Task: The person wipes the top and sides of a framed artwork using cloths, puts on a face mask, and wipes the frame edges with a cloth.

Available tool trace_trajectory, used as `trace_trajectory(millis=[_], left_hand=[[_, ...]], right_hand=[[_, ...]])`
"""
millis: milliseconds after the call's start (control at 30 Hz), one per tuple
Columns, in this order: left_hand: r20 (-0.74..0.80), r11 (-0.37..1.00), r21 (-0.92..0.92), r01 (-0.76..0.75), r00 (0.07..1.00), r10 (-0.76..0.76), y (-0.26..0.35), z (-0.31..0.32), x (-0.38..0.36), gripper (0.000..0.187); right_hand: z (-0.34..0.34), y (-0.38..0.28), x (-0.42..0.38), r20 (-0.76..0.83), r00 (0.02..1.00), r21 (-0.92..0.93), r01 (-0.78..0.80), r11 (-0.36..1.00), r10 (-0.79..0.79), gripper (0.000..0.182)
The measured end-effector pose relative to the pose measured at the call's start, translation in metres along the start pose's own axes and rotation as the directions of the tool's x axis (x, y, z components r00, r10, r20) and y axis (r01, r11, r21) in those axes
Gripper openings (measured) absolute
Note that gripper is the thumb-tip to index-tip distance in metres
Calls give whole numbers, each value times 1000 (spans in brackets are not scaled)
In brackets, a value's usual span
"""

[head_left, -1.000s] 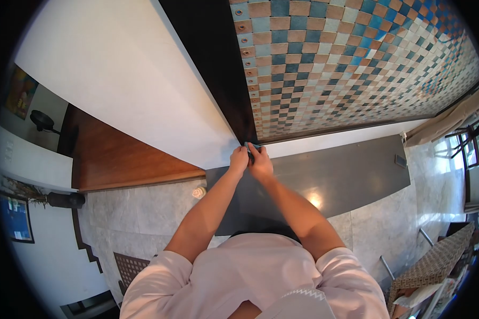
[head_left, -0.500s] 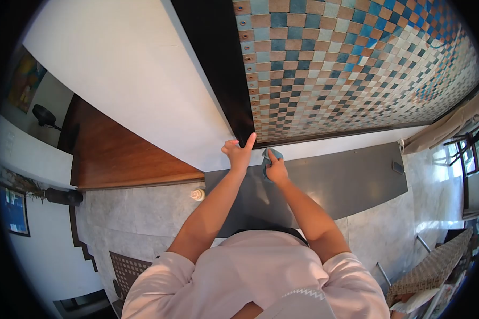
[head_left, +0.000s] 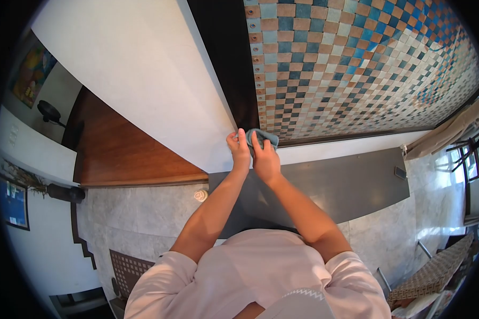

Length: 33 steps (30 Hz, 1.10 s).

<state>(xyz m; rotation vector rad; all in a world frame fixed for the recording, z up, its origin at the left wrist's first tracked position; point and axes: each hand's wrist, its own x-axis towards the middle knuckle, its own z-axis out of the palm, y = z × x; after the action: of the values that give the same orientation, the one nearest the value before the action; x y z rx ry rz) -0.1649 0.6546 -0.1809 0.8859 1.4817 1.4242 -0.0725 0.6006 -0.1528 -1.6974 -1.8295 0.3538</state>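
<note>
A blue-grey cloth (head_left: 270,136) is bunched at the lower left corner of a large black-framed panel (head_left: 303,80) of woven blue, tan and grey squares. My right hand (head_left: 266,162) is closed on the cloth, its fingers pressing it toward the black frame (head_left: 242,106). Close beside it, my left hand (head_left: 241,154) pinches at the cloth's left side, by the frame's bottom end. The tips of some left fingers are partly hidden.
Below the panel runs a long dark grey bench top (head_left: 324,186) with a phone (head_left: 400,172) at its right end. A small cream-coloured object (head_left: 200,195) stands left of my forearm. Wicker seating (head_left: 431,268) is at lower right.
My right hand has moved up and left with the cloth, from above the bench to the frame corner. My left hand has let go of the frame edge and come to the cloth.
</note>
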Motion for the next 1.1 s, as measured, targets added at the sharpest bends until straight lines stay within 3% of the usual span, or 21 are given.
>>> trace_trajectory(millis=[67,167,267,367,467,567,667,767,867,967,1067,1100], left_hand=[[53,997,-49,67,997,-64,18,-1,-15,69],[103,995,21,96,990,-97,8,-9,-16,70],[112,986,101,133,983,-144,-14,-17,-10,68],[144,948,205,242,951,-274,-30,-22,-9,63],[152,922,352,160,962,-226,-43,-18,-17,52],[259,930,294,219,919,-298,-50,-20,-23,37],[453,897,316,308,782,-428,-49,-24,-25,26],[455,894,316,318,776,-437,-53,-25,-24,24],[453,918,320,234,813,-366,-60,-26,-17,24],[350,951,148,271,885,-306,-54,-25,-18,27],[310,906,233,352,856,-413,-39,-29,-18,28],[346,908,257,330,846,-405,-38,-30,-18,29]], right_hand=[[20,17,-16,207,962,-115,-158,981,180,65],[29,44,-40,437,836,-176,-284,943,333,68],[50,78,-56,563,785,-70,-267,961,259,64],[62,91,-59,439,845,135,-399,907,307,52],[27,65,-42,477,753,216,-600,770,453,34],[-4,44,-29,489,754,451,-648,613,438,30],[28,64,-26,147,912,592,-391,705,382,25],[37,67,-25,124,936,807,-288,516,328,19],[30,70,-27,222,934,847,-326,419,279,27],[22,79,-27,443,813,840,-524,141,379,34],[32,88,-26,352,804,830,-505,237,479,41],[35,90,-27,217,864,719,-456,525,454,42]])
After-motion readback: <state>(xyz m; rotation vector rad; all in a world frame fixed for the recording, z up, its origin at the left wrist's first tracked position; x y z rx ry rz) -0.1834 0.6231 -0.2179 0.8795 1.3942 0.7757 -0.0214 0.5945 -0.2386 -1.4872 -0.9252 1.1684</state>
